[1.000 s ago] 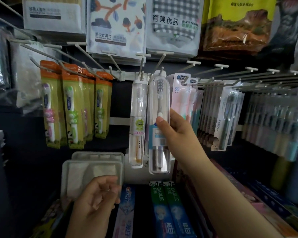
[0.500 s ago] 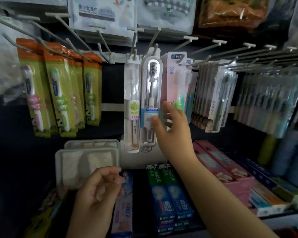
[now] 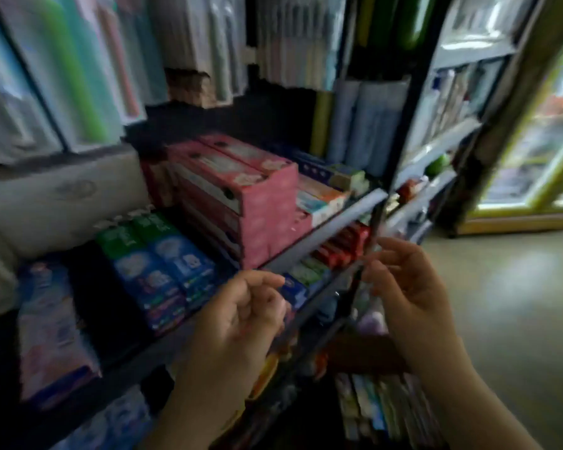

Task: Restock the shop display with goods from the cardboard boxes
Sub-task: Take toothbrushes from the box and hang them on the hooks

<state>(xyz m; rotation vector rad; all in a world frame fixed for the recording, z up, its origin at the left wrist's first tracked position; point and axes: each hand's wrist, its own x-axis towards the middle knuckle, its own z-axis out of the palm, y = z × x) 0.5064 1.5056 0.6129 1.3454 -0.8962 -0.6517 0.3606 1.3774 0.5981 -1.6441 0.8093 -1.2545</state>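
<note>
The view is blurred by motion. My left hand hangs in front of the shelf edge with loosely curled fingers and nothing in it. My right hand is level with it to the right, fingers relaxed and empty, close to the black upright post. On the shelf lie green-and-blue toothpaste boxes and a stack of pink boxes. Hanging toothbrush packs fill the upper left. No cardboard box can be made out.
Lower shelves under my hands hold red and green packets and upright packs. A second shelf unit stands at the right. Beyond it are bare floor and a yellow-framed glass door.
My right hand let go of the hanging clear toothbrush case and dropped down beside my left hand. My head turned down and to the right, so the shelf end and floor came into view.
</note>
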